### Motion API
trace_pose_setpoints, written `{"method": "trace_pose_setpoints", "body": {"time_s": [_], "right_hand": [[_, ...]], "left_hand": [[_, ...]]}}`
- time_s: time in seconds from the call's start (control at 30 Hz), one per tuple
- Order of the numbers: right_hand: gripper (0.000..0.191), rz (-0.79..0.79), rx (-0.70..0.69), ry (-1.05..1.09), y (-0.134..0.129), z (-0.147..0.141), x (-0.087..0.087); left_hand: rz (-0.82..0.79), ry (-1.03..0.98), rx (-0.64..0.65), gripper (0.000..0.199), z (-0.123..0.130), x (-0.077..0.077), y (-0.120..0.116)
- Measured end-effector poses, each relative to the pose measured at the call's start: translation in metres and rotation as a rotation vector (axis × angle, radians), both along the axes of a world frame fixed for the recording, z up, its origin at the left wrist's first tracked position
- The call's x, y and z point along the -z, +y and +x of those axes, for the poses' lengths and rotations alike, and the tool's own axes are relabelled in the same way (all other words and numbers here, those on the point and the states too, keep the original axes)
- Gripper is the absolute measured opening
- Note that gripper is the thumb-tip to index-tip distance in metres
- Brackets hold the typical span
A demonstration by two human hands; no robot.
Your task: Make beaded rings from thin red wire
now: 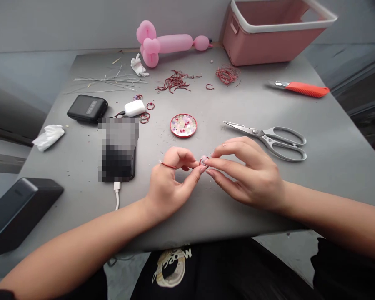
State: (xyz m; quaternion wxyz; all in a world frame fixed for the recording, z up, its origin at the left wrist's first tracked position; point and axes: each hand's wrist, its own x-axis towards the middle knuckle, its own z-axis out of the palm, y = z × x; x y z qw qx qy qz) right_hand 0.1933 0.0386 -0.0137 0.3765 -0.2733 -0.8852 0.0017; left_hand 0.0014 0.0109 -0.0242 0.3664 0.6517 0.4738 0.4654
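Between my two hands is a small wire ring point(201, 161) in dark red, with a pale pink bead point(205, 158) on it. My left hand point(171, 179) pinches the ring from the left between thumb and fingers; a thin red wire loop point(168, 165) circles one of its fingers. From the right, the fingertips of my right hand point(248, 171) close on the ring and bead, partly hiding them. Just beyond the hands lies a small round red-rimmed dish point(183, 126) of mixed pastel and red beads. Scissors point(265, 137) with grey handles rest beyond my right hand.
Further back are red wire clippings point(176, 81), a coil of red wire point(228, 75), an orange utility knife point(306, 88), a pink balloon figure point(175, 43) and a pink bin point(262, 46). On the left are a phone point(118, 158), a white case point(135, 108) and a black power bank point(87, 108).
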Motion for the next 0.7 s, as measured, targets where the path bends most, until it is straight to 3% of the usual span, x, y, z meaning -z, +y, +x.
{"method": "trace_pose_setpoints", "body": {"time_s": [0.1, 0.2, 0.27, 0.43, 0.57, 0.7], "right_hand": [[0.024, -0.059, 0.078, -0.060, -0.007, -0.002, 0.003], [0.022, -0.234, 0.117, 0.003, -0.011, -0.004, 0.002], [0.017, -0.375, 0.108, 0.083, -0.011, -0.005, 0.001], [0.010, -0.772, 0.014, 0.255, -0.004, -0.004, 0.002], [0.010, -0.843, -0.040, 0.315, -0.001, -0.004, 0.004], [0.006, -0.798, -0.071, 0.283, 0.000, -0.001, 0.003]], "left_hand": [[0.350, 0.273, -0.027, 0.018, -0.001, 0.004, 0.000], [0.510, 0.366, -0.016, 0.019, -0.002, 0.004, 0.000], [0.462, 0.349, -0.024, 0.020, -0.001, 0.003, 0.000], [0.125, 0.134, -0.006, 0.022, 0.000, 0.000, -0.002], [-0.035, -0.044, 0.047, 0.020, 0.002, -0.002, -0.001], [-0.133, -0.072, 0.092, 0.011, 0.003, -0.007, 0.002]]}}
